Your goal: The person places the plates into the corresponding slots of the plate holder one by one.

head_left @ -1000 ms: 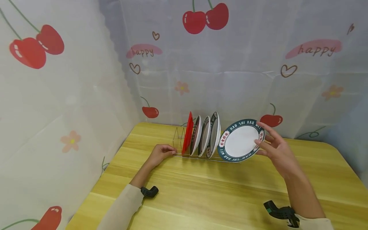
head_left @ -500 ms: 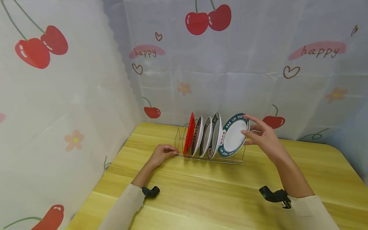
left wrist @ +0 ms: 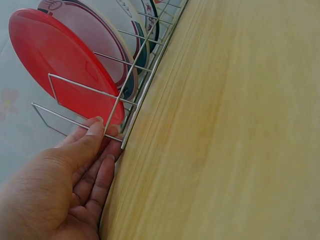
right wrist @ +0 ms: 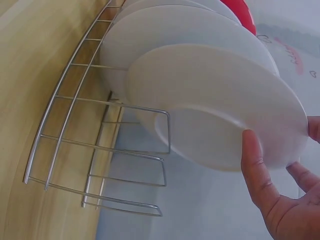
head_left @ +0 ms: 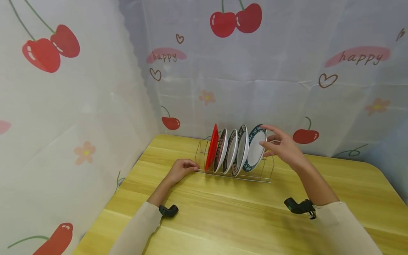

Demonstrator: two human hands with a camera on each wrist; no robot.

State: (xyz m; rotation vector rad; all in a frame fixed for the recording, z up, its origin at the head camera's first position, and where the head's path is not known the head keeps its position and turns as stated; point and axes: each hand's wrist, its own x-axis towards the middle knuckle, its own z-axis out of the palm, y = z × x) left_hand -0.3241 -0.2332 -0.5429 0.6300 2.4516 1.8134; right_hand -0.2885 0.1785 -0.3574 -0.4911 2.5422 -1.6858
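Note:
My right hand (head_left: 283,145) holds a white plate (head_left: 256,150) with a dark green patterned rim by its right edge. The plate stands tilted in the right half of a wire dish rack (left wrist: 134,117). In the right wrist view, its plain white underside (right wrist: 200,90) shows, with fingertips at the rim. At the rack's left front corner, my left hand (left wrist: 55,185) pinches the wire between thumb and fingers. A red plate (head_left: 211,150) stands upright near that end. Between the red plate and the held one, three patterned-rim plates (head_left: 231,152) stand in a row.
The rack rests near the back of a wooden table (head_left: 223,219). Behind it hangs a pale curtain (head_left: 271,95) printed with cherries, and another covers the left side. Bare wire dividers (right wrist: 162,172) stick up at the rack's right end. Each wrist wears a black camera (head_left: 169,211).
My right hand has moved left and turned the held plate more edge-on, bringing it close to the row of plates. My left hand keeps its hold on the rack corner.

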